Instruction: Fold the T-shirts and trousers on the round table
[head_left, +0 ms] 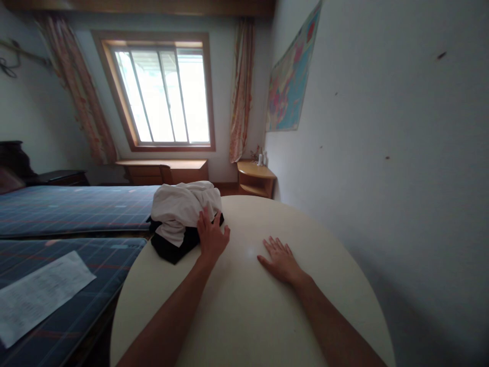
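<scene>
A crumpled heap of cloth lies at the left far side of the round cream table (244,306). Its upper part is a light grey-white cloth (183,201), and a black cloth (173,252) shows beneath it. What kind of garments these are, I cannot make out. My left hand (213,237) rests against the right side of the heap, fingers spread and not wrapped round it. Palm down on the bare tabletop, my right hand (280,260) lies with its fingers stretched out, apart from the cloth.
Two beds with blue plaid mattresses (114,204) stand to the left, a printed paper sheet (46,293) on the nearer one. A white wall (401,204) runs close along the right. Beyond the table are a desk (164,165) and a corner shelf (255,171).
</scene>
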`<action>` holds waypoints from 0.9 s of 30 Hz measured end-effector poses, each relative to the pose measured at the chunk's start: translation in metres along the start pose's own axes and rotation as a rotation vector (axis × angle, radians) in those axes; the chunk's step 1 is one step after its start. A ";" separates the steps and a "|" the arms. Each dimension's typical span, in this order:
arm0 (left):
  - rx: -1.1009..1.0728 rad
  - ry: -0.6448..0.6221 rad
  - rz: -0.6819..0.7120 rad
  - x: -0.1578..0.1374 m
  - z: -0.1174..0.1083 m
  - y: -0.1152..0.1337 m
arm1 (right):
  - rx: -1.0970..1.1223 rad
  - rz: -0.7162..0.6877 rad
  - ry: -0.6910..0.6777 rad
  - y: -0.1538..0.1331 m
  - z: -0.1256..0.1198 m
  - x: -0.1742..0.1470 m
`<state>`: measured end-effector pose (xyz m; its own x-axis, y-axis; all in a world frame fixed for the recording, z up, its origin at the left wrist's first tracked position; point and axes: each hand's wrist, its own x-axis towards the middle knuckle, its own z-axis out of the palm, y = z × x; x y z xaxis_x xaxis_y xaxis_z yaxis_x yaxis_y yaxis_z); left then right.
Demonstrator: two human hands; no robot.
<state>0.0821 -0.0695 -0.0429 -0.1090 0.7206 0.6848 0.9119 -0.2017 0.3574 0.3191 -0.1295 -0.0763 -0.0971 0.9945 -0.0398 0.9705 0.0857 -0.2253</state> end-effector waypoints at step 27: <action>-0.232 0.168 0.199 0.034 -0.024 -0.036 | -0.007 0.006 -0.010 -0.001 -0.003 -0.001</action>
<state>0.0359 -0.0537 -0.0177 -0.0196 0.5368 0.8435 0.8095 -0.4866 0.3285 0.3190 -0.1308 -0.0727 -0.0930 0.9944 -0.0510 0.9727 0.0798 -0.2177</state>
